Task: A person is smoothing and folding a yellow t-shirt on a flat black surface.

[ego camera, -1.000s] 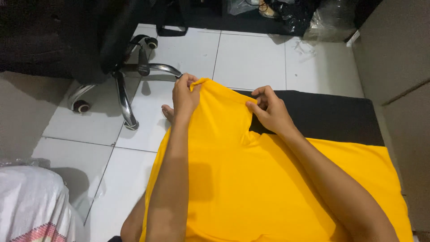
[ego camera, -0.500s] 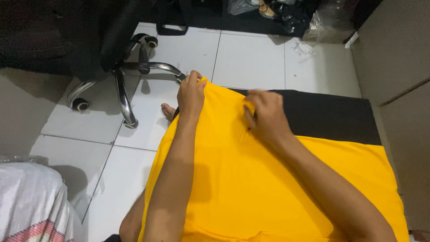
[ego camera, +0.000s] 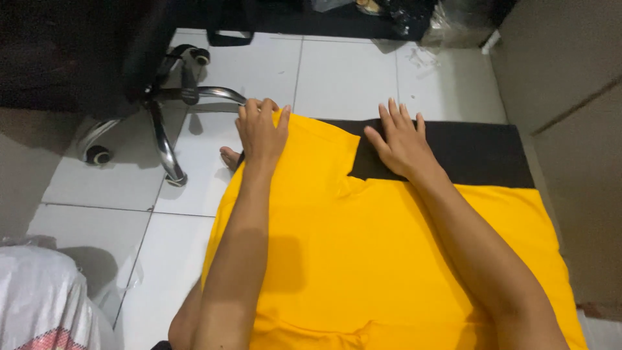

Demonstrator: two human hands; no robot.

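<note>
A yellow garment [ego camera: 363, 253] lies spread over a black padded surface [ego camera: 479, 152] in front of me. My left hand [ego camera: 261, 129] rests flat on the garment's far left corner, fingers spread, holding nothing. My right hand [ego camera: 403, 141] lies flat with fingers apart, partly on the black surface and on the garment's far edge, next to a folded-over flap. Both forearms stretch across the yellow cloth.
An office chair's chrome wheeled base [ego camera: 165, 110] stands on the white tiled floor [ego camera: 343, 71] at left. A bare foot [ego camera: 229, 157] shows beside the garment's left edge. A white sack [ego camera: 45, 304] sits at bottom left. A beige wall or cabinet [ego camera: 570, 84] is at right.
Both hands let go of the pinched cloth and now lie flat. The right hand moved right onto the black surface, leaving the garment's far part folded and flattened.
</note>
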